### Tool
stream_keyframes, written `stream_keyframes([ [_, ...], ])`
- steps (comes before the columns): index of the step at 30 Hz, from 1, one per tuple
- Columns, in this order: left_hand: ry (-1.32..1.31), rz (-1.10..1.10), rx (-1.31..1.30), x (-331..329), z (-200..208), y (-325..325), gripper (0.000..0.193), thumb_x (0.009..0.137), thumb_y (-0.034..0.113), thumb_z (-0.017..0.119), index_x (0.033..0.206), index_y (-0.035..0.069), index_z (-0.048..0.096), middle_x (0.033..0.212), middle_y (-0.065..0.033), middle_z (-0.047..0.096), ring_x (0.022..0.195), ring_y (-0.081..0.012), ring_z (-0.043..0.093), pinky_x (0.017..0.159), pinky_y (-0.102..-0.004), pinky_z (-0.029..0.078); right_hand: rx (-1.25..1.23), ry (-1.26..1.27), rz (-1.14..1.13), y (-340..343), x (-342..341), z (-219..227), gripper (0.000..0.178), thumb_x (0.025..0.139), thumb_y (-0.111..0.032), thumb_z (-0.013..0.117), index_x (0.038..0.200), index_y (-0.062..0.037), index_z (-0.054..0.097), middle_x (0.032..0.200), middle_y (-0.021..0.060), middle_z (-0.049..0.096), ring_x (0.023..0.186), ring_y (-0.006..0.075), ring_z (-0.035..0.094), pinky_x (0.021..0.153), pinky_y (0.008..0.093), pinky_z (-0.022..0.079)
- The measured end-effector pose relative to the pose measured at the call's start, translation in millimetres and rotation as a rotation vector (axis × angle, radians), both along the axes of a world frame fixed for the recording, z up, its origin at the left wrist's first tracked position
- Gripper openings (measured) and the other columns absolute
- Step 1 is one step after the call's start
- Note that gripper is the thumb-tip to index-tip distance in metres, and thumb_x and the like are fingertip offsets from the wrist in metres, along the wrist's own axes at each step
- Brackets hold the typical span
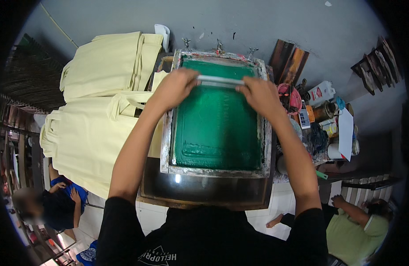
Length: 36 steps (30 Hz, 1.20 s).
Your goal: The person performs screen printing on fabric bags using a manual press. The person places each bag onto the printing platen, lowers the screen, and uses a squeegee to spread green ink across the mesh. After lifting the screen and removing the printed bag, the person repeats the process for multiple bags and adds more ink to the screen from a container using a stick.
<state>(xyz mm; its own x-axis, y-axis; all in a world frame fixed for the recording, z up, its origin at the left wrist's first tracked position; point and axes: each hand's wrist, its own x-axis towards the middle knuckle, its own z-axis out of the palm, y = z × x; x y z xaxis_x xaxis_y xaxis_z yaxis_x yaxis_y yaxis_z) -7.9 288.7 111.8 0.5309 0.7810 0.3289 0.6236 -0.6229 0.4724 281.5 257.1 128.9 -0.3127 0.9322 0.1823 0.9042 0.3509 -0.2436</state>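
Wall: grey (240, 22), scuffed, behind the bench.
Table: dark-topped with wooden edge (204, 193), in front of the person.
Screen frame: pale, ink-crusted (266, 150), lies on table, long axis running away from the body; clamps (219, 46) at far edge.
Green mesh: inside the frame, coated in wet-looking green (213, 128).
White bar: over the far part of the mesh (220, 80), between the two hands; contact with mesh, cannot tell.
Bar axis: left-right, roughly square across the frame's long axis, right end slightly nearer the body.
Bar vs mesh: larger green stretch on the body side of the bar, only a short strip beyond it.
Left hand: fingers curled closed round bar's left end (181, 85).
Right hand: closed on bar's right end (259, 93), thumb on the near side; slightly blurred.
Nearer hand: neither, both on the bar.
Cream bags: stacked flat left of the frame (87, 144), second pile behind (102, 64).
Right side: pink bowl (291, 98), white bottle (322, 91), cans, clutter.
Others: one person lower left (62, 201), one lower right (357, 232), both well apart from the bar.
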Motion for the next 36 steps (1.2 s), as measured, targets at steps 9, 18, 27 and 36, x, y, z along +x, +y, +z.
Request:
stream_keyframes([
  [9, 0.011, 0.035, -0.204, 18, -26, 115, 0.029, 0.096, 0.022, 0.068, 0.115, 0.0, 0.07, 0.103, -0.0247, 0.071, 0.096, -0.0398, 0.069, 0.087, -0.0437, 0.052, 0.061, -0.12, -0.055, 110, 6, -47, 0.046, 0.094, -0.049, 0.065, 0.098, -0.0037, 0.069, 0.092, 0.0197, 0.073, 0.089, 0.0408, 0.07, 0.076, 0.0526, 0.053],
  [18, -0.04, 0.034, -0.243, 11, -32, 61, 0.027, 0.096, 0.022, 0.068, 0.112, 0.0, 0.069, 0.088, -0.0231, 0.069, 0.081, -0.038, 0.066, 0.077, -0.0431, 0.05, 0.107, -0.067, -0.044, 58, -2, -43, 0.052, 0.089, -0.055, 0.069, 0.086, -0.0035, 0.065, 0.088, 0.0166, 0.071, 0.083, 0.0384, 0.07, 0.071, 0.0498, 0.053],
  [27, -0.045, 0.048, -0.18, 4, -33, -15, 0.023, 0.095, 0.02, 0.069, 0.108, 0.001, 0.071, 0.09, -0.0218, 0.069, 0.078, -0.038, 0.066, 0.074, -0.0439, 0.05, 0.233, -0.02, 0.042, -4, -4, -60, 0.048, 0.087, -0.051, 0.072, 0.078, -0.006, 0.058, 0.075, 0.0108, 0.065, 0.073, 0.0335, 0.067, 0.061, 0.0474, 0.05],
  [36, 0.011, 0.091, -0.284, -4, -25, -95, 0.021, 0.096, 0.02, 0.069, 0.108, 0.002, 0.072, 0.089, -0.0212, 0.068, 0.08, -0.0384, 0.065, 0.075, -0.0442, 0.05, 0.178, 0.012, 0.028, -83, -16, -60, 0.047, 0.086, -0.051, 0.072, 0.079, -0.0074, 0.057, 0.075, 0.0096, 0.062, 0.07, 0.0324, 0.065, 0.06, 0.0455, 0.05],
])
